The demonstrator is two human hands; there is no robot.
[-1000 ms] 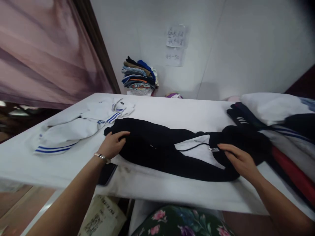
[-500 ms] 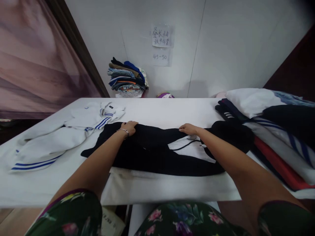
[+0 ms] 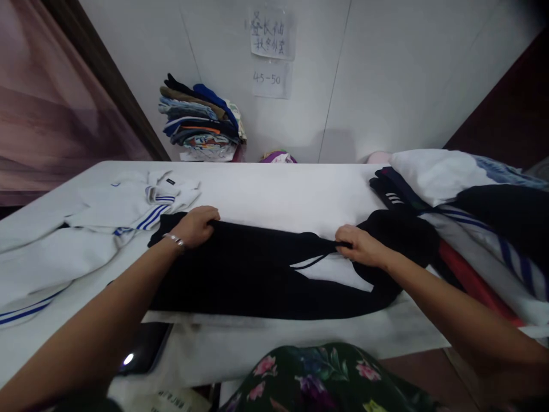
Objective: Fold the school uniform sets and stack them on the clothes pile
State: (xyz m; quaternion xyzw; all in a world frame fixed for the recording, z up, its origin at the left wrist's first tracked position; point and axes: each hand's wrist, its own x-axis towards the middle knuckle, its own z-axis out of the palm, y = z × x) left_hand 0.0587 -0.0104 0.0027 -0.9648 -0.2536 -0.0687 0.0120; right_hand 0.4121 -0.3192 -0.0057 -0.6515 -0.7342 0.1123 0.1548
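Observation:
A black garment with a white inner part and a dark drawstring lies across the white table in front of me. My left hand, with a bracelet at the wrist, grips the garment's far edge on the left. My right hand pinches the far edge on the right, close to the drawstring. Both hands hold the same long fold line.
A white garment with blue stripes lies at the left. A heap of clothes fills the table's right side. A folded stack sits by the wall under paper notes. A dark phone lies at the near edge.
My hands went from resting on the near parts of the black garment to its far edge, and now grip that edge; the garment lies in a neater long band.

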